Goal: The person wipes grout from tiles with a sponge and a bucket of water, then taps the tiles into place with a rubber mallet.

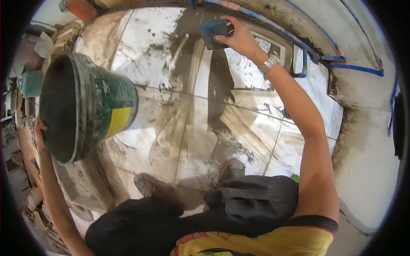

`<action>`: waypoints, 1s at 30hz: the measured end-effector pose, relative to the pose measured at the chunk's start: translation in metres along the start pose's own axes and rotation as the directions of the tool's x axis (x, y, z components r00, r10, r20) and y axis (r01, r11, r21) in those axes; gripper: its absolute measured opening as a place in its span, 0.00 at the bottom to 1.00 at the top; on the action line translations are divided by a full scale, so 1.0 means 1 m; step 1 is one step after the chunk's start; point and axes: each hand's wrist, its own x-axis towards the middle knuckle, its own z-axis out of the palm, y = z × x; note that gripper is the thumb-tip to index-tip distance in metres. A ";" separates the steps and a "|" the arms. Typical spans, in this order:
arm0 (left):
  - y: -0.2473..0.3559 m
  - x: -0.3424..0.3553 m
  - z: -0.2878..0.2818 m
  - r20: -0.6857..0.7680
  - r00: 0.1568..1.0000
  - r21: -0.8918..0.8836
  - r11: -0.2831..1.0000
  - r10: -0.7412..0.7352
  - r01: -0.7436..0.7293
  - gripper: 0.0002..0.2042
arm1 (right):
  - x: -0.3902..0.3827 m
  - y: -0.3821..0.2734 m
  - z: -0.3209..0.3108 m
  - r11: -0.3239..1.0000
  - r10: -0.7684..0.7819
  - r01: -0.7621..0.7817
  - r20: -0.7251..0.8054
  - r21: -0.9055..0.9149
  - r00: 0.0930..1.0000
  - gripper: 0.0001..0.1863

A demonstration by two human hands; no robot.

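Observation:
My left hand [41,131] grips the rim of a dark green bucket [112,91] with a yellow patch. The bucket is tipped so its mouth faces left, and its inside is dark. Part of my left hand is hidden behind the rim. Far out ahead, my right hand [239,37] pinches a flat, square, blue-grey pad or scraper [213,33] between thumb and fingers. It is held over the white tiled floor [145,42], which is smeared with grey-brown mud or mortar. A metal watch [269,64] sits on my right wrist.
Blue pipes [358,69] run along the stained wall at the right and far side. An orange-brown container [81,9] stands at the far left. Scrap and boards [32,158] lie along the left. My feet [147,184] rest on the tiles close to me.

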 end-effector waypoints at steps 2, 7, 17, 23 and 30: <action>-0.013 0.002 0.038 -0.045 0.998 0.004 0.999 -0.044 0.044 0.32 | -0.039 0.003 -0.010 0.990 0.138 -0.134 0.171 -0.034 0.976 0.32; 0.033 -0.007 0.071 -0.155 0.986 0.077 0.994 -0.067 0.080 0.32 | -0.158 -0.034 -0.012 0.965 0.258 -0.241 0.558 -0.107 0.789 0.31; 0.030 -0.038 0.082 -0.254 0.961 0.112 0.984 -0.109 0.141 0.32 | -0.276 0.013 0.013 0.985 -0.072 0.150 0.598 -0.080 0.798 0.20; 0.042 -0.059 0.080 -0.300 0.946 0.140 0.975 -0.125 0.173 0.33 | -0.135 0.022 0.053 0.942 -0.147 0.244 0.369 -0.230 0.918 0.17; 0.059 -0.054 0.094 -0.304 0.945 0.189 0.965 -0.118 0.181 0.33 | -0.183 -0.009 0.032 0.977 -0.145 0.190 0.355 -0.097 0.924 0.21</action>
